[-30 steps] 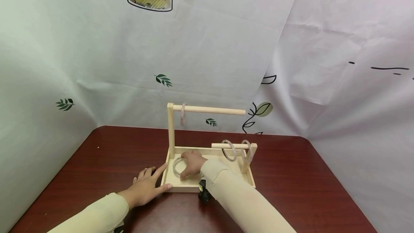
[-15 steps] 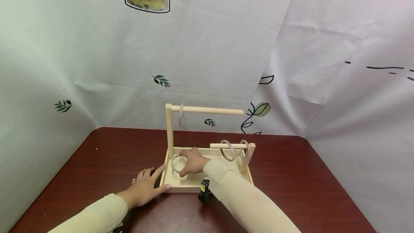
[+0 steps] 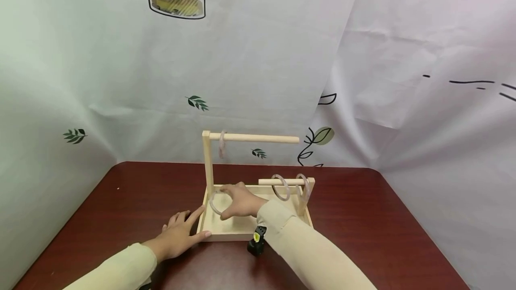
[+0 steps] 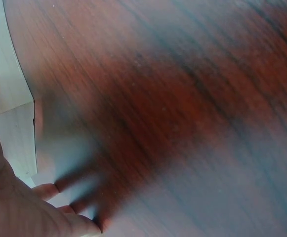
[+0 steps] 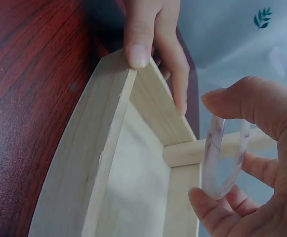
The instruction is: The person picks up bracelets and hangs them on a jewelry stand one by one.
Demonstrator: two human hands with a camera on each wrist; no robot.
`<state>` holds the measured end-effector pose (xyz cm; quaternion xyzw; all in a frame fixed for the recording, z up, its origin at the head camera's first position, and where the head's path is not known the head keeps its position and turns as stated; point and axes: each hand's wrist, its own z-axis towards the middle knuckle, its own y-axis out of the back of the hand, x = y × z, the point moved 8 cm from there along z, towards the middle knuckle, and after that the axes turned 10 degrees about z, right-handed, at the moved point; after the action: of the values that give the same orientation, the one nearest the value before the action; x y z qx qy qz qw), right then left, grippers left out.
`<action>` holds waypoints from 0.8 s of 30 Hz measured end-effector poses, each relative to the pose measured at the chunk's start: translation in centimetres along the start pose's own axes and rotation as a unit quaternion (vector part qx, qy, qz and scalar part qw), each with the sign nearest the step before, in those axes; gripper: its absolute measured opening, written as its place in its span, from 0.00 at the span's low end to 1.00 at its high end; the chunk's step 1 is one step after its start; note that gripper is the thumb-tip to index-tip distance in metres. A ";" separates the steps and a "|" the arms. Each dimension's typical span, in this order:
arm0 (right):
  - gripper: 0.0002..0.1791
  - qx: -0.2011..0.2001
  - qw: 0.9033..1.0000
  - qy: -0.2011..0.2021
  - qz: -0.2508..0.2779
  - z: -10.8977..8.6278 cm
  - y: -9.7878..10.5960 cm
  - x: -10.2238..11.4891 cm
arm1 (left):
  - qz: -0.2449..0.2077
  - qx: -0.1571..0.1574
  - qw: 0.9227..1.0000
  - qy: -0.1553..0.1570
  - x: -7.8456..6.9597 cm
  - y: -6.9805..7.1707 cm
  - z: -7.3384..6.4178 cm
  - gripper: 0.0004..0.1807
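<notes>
My right hand holds a translucent, pale bangle between thumb and fingertips, over the left part of a light wooden stand's tray. In the right wrist view the bangle stands upright, spanned from top to bottom by the grip. My left hand rests at the tray's left end, thumb on the front corner and fingers along the side wall; it holds no bangle. Another bangle hangs on the upper rod near its post. Two more bangles, one here, hang on the lower rod.
The stand's tall post rises just behind the held bangle. A shorter post carries the lower rod on the right. Everything stands on a dark red wooden table, with a white printed cloth behind it.
My right hand has lifted the bangle slightly off the tray floor and tilted it more upright. My left hand has stayed at the tray's end. The head view has shifted a little.
</notes>
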<state>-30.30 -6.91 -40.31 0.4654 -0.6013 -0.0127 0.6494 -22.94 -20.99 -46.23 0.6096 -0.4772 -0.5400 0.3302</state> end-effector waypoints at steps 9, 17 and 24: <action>0.44 0.010 0.999 0.019 0.042 -1.2 0.3 0.8 | 0.003 0.004 1.000 0.001 -0.1 0.1 0.1 0.46; 0.42 0.005 0.998 0.028 0.052 -2.2 0.9 1.6 | 0.003 0.010 1.000 0.003 -0.1 0.1 0.1 0.46; 0.43 -0.005 0.997 0.049 0.055 -3.1 2.0 2.2 | 0.005 0.005 1.000 0.002 -0.3 0.2 0.0 0.46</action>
<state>-28.34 -5.22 -36.85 0.4283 -0.5933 0.0436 0.6802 -22.98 -20.79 -45.90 0.6097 -0.4827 -0.5348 0.3306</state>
